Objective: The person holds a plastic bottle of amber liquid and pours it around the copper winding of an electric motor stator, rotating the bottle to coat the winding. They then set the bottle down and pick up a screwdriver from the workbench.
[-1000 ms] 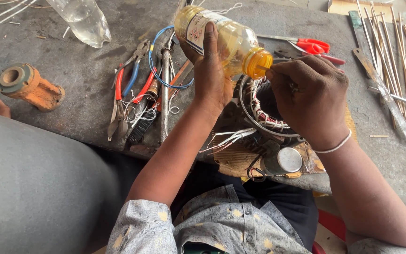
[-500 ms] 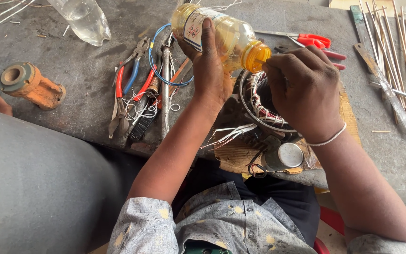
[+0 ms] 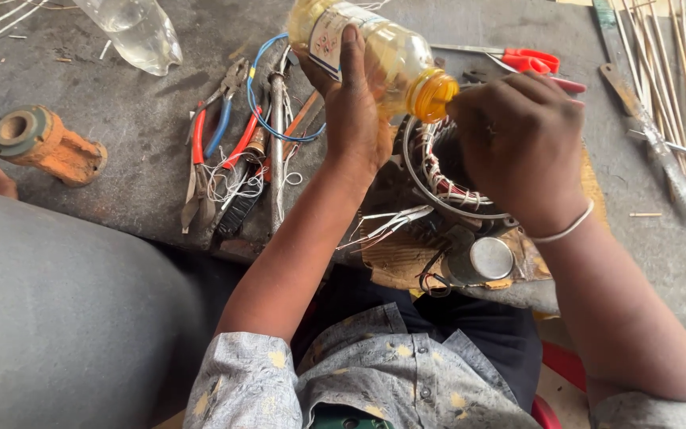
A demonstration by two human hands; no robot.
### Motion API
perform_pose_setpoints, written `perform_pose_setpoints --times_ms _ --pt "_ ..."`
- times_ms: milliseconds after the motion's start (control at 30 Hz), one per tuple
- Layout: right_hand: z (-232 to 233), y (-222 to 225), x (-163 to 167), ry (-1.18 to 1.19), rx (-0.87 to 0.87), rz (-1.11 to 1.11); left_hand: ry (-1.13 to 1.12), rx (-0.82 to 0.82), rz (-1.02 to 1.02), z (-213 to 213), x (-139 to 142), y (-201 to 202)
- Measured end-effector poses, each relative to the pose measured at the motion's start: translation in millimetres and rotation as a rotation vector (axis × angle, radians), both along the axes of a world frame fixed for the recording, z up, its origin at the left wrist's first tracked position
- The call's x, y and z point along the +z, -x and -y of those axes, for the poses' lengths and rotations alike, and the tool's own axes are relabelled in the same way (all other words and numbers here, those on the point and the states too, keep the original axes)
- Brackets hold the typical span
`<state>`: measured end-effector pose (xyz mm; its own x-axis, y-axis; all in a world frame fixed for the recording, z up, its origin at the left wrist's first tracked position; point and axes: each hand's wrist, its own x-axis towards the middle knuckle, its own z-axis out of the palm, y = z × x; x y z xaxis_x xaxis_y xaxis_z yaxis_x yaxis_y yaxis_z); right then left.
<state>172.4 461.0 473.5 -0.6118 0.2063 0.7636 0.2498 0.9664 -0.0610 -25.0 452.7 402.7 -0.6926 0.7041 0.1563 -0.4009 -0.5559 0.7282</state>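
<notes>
The left hand [image 3: 355, 119] gripped a yellow oil bottle [image 3: 379, 56] tilted toward three o'clock; the right hand [image 3: 518, 139], fingers curled, touched its orange cap [image 3: 432, 94].

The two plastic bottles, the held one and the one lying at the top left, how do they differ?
The held bottle contains yellow liquid; the lying bottle looks clear. The held bottle is tilted in the left hand, with a label and orange cap; the lying bottle rests untouched on the bench. Both are transparent plastic.

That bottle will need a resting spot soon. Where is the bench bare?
Bare grey bench lies between the orange cylinder, the clear bottle and the pliers. Crowded: the tool pile, the wound coil below the yellow bottle, and the sticks.
</notes>
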Motion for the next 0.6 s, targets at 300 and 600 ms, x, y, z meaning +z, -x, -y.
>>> perform_pose_setpoints --times_ms 300,600 --pt "-4 -1 -10 0.027 0.038 0.003 -0.063 -0.043 0.064 0 -2 0" --pt "9 -4 5 0.04 0.065 0.017 -0.115 -0.086 0.052 2 -1 -2"
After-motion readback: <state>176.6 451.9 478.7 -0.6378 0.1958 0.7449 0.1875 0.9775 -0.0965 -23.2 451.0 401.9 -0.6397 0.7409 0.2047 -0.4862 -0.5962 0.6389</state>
